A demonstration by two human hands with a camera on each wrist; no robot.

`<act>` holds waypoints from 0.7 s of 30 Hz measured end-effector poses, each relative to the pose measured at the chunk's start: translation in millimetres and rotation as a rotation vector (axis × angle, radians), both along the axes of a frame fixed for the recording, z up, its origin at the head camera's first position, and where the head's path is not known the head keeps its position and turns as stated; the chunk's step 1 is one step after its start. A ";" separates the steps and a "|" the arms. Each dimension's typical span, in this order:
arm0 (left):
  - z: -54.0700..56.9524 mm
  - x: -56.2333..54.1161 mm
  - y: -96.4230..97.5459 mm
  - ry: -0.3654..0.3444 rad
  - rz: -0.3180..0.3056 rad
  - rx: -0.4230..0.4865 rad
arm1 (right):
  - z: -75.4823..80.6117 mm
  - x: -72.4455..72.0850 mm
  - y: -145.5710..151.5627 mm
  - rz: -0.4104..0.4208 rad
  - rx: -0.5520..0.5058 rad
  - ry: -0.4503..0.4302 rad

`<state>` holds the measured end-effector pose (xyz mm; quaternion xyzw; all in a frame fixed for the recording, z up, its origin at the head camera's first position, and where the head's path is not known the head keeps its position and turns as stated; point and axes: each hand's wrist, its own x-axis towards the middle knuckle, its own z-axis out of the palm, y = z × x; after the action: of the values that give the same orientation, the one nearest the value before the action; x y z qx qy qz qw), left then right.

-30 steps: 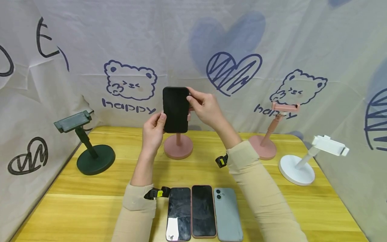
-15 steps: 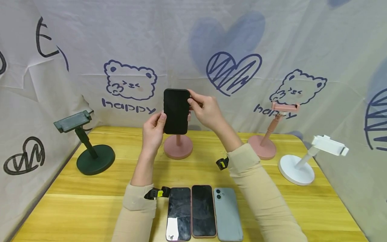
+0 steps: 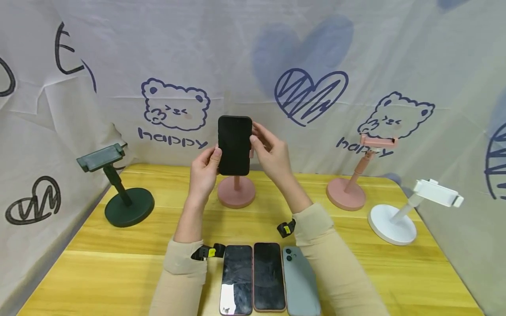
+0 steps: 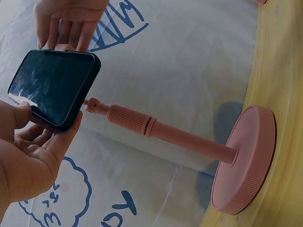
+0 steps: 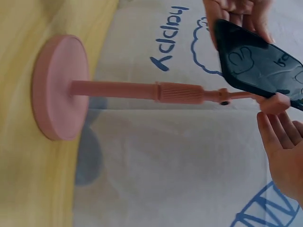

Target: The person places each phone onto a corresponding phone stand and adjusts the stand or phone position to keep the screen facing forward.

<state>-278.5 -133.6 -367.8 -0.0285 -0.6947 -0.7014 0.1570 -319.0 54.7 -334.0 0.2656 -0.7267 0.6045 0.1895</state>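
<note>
A black smartphone [image 3: 234,145] stands upright at the holder of a pink phone stand [image 3: 236,193], screen toward me. My left hand [image 3: 203,171] grips its left edge, the thumb on the front and the fingers behind. On the other side, my right hand [image 3: 275,158] is beside the phone's right edge with fingers fairly straight. In the right wrist view, the pink clamp end [image 5: 274,103] sits over the phone's edge, and the right fingertips lie at it. Most of the holder is hidden behind the phone.
On the table lie a dark phone [image 3: 237,278], a pink-edged phone [image 3: 269,276] and a pale blue phone [image 3: 301,285], side by side. A green stand [image 3: 128,206] is at left; another pink stand [image 3: 345,194] and a white stand [image 3: 392,224] are at right. Behind hangs a printed cloth [image 3: 245,52].
The right hand's fingers have loosened and slid slightly down from the phone's upper right edge. The left hand keeps its grip. The whole view has shifted a little.
</note>
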 end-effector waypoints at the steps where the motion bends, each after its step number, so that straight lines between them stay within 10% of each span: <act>1: 0.1 -0.2 0.8 -0.001 -0.004 -0.001 | -3.3 1.5 0.8 -0.001 -0.013 -0.017; 21: -4.0 1.0 0.0 0.012 -0.001 -0.042 | -26.9 8.8 4.5 0.036 -0.013 -0.131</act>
<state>-277.5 -133.6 -371.8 -0.0363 -0.7084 -0.6865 0.1600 -310.2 59.2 -360.9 0.2374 -0.7287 0.6286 0.1324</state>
